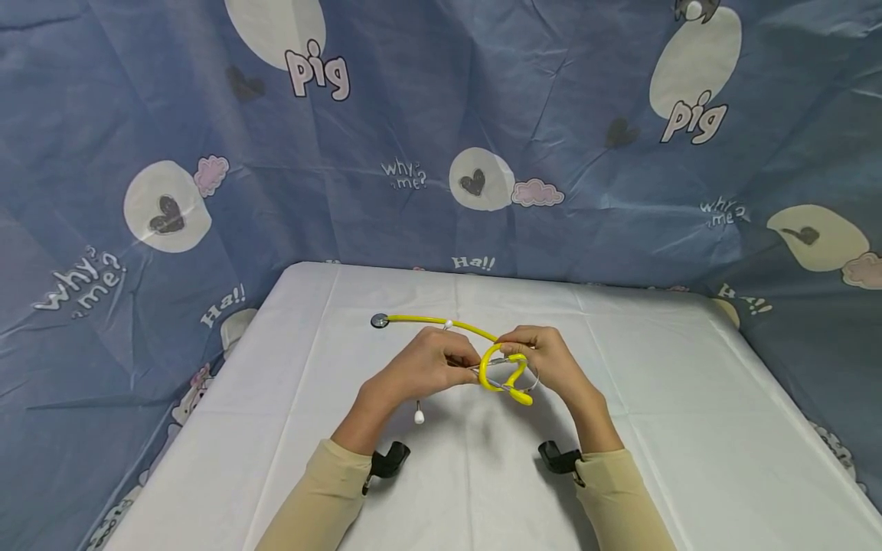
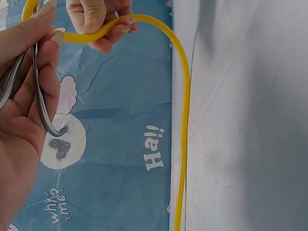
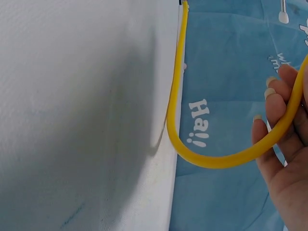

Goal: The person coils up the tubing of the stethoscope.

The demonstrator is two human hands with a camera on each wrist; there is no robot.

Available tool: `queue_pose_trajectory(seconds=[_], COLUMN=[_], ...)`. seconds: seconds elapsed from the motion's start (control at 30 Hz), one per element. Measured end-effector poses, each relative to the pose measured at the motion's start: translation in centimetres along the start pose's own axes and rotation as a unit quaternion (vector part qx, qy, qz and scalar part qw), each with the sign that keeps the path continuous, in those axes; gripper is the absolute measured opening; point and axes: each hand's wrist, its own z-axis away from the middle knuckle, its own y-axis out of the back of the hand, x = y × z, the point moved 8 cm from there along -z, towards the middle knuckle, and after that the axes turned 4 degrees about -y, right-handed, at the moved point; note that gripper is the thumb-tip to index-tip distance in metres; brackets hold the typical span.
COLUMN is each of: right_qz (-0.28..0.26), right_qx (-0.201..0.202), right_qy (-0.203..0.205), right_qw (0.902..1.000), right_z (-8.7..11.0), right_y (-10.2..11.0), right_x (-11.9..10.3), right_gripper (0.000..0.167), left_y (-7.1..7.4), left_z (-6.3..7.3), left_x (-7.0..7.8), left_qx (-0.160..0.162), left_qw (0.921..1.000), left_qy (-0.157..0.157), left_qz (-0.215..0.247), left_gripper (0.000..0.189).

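A stethoscope with yellow tubing (image 1: 470,328) is held above the white table by both hands. My left hand (image 1: 429,366) pinches it by the metal ear tubes (image 2: 40,91), close to where they enter the yellow part. One white ear tip (image 1: 419,417) hangs below that hand and another (image 1: 449,324) shows above it. In the right wrist view the yellow tube (image 3: 211,162) runs across the curled fingers of my right hand (image 1: 551,361), which grips it near the loop. From there the tube stretches left to the round chest piece (image 1: 380,321), which lies toward the table's far side.
A white cloth covers the table (image 1: 276,467). Behind it hangs a blue printed curtain (image 1: 400,229), which also runs along both sides. Each wrist wears a black camera mount, one at the left (image 1: 390,460) and one at the right (image 1: 556,458).
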Motion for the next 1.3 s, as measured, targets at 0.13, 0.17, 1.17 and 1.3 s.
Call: queue_pose_trajectory(seconds=[0.13, 0.17, 1.17, 1.3], right_qz=[-0.007, -0.008, 0.004, 0.016], right_qx=[0.000, 0.001, -0.027, -0.040], right_qy=[-0.004, -0.003, -0.045, -0.040], right_qw=[1.0000, 1.0000, 0.9986, 0.9983], right_z=[0.0, 0.0, -0.2, -0.3], right_y=[-0.1, -0.1, -1.4, -1.8], right_x=[0.1, 0.1, 0.7, 0.3], right_gripper=[0.018, 0.018, 0.020, 0.022], left_y=[0.4, 0.5, 3.6, 4.1], left_z=[0.0, 0.0, 0.7, 0.9], left_x=[0.2, 0.2, -0.5, -0.6], left_qx=[0.018, 0.023, 0.211, 0.231], left_qw=[0.9998, 0.9997, 0.9722, 0.9657], left_qy=[0.005, 0.007, 0.080, 0.088], left_qz=[-0.008, -0.011, -0.065, -0.079], left_gripper=[0.011, 0.011, 0.010, 0.010])
